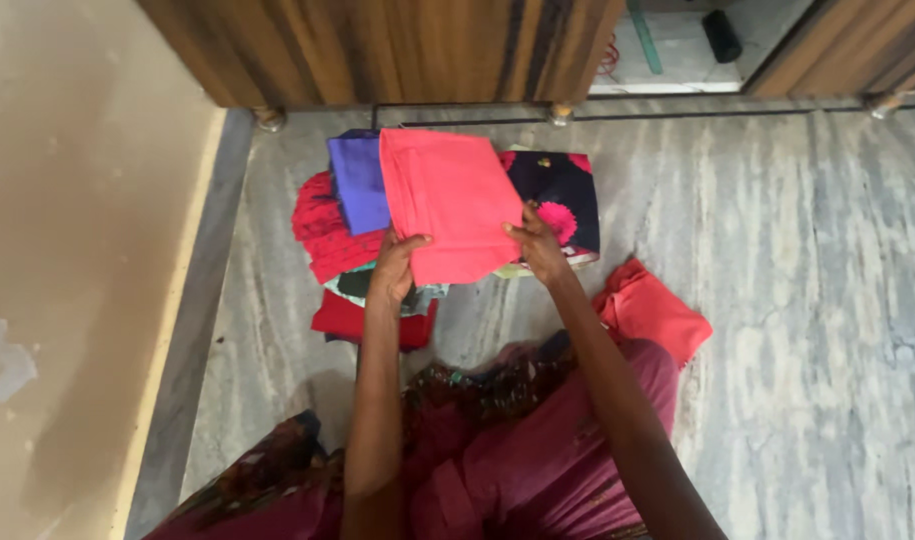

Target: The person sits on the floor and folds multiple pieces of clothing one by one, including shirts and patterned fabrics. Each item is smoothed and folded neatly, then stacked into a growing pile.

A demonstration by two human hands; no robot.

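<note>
Left hand [395,268] + right hand [537,245] grip folded pink cloth [447,200] (near edge) | purple cloth [357,182] left | floral cloth [562,195] right

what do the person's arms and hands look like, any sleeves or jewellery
Both forearms are bare right down to the left hand and the right hand: no sleeves, gloves or watch show. I can make out no rings or bangles, though the fingers are small in this view. Lower down, the person wears maroon patterned clothing.

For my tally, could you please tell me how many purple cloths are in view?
1: the purple cloth lies on the pile, partly under the pink cloth. Others may be hidden underneath.
</note>
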